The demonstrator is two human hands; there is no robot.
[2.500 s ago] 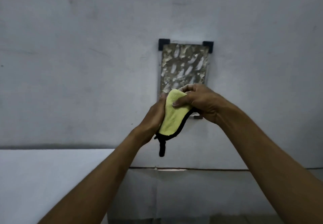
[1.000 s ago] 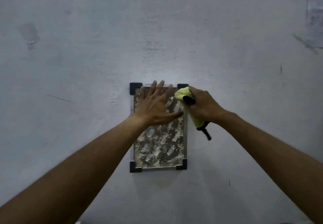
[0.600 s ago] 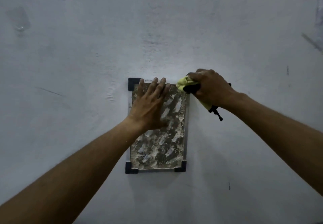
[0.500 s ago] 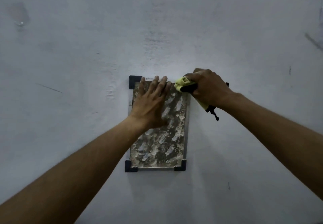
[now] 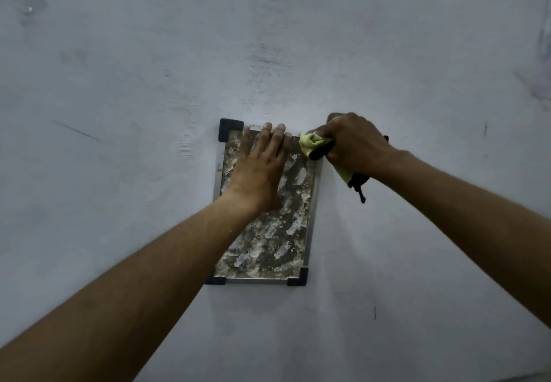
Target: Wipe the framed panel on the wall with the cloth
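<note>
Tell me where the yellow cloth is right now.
In the head view the yellow cloth is bunched in the right hand at the top right corner of the framed panel, right of the left hand flat on it.

This is an indoor spot in some plain, worn building; whether it is a home or a workshop cannot be told. All that shows is a pale grey-white painted plaster wall (image 5: 125, 77), dimly lit, scuffed and smudged, with a thin dark scratch (image 5: 76, 130) at left. On it is mounted a small metal-framed rectangular panel (image 5: 268, 241), mottled brown and white, with black corner pieces (image 5: 231, 129).
</note>
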